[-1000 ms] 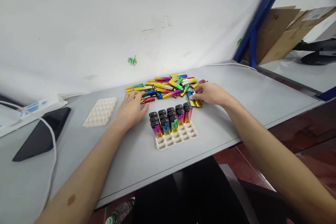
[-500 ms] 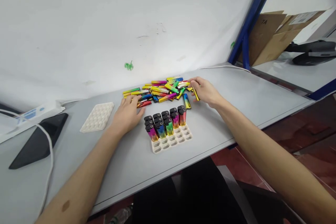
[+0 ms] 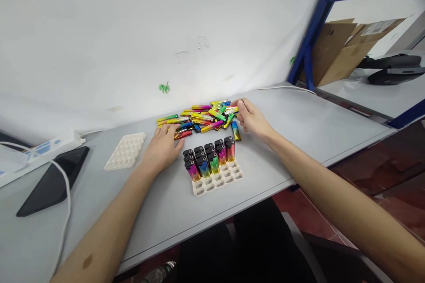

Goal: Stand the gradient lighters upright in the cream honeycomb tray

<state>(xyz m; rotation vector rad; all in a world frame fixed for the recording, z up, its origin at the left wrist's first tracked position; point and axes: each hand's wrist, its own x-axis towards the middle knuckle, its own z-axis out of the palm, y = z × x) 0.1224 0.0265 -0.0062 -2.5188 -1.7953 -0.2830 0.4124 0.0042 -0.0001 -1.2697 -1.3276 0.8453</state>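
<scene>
Shiny rainbow-coloured lighters (image 3: 212, 117) lie in a loose pile against the wall. My left hand (image 3: 163, 147) rests at the pile's left end, fingers laid over a few lighters and thumb apart. At the right end, my right hand (image 3: 253, 119) has its fingers curled together at a yellow lighter (image 3: 233, 110); the fingers partly hide what they grip. A blue and gold lighter (image 3: 236, 131) lies just below that hand. Nearer me, a white tray (image 3: 219, 182) with oval holes holds several upright lighters (image 3: 204, 166) with black tops, in its back and left holes.
A second white tray (image 3: 125, 152) lies left of my left hand. Farther left are a black phone-like slab (image 3: 55, 181), a white power strip (image 3: 43, 152) and a white cable (image 3: 69, 194). A blue metal frame (image 3: 308, 48) and cardboard boxes (image 3: 345, 48) stand to the right.
My right hand has turned and drawn its fingers in at the pile; the gold lighter that hung below them is out of sight. My left hand stays nearly still. The view has shifted slightly.
</scene>
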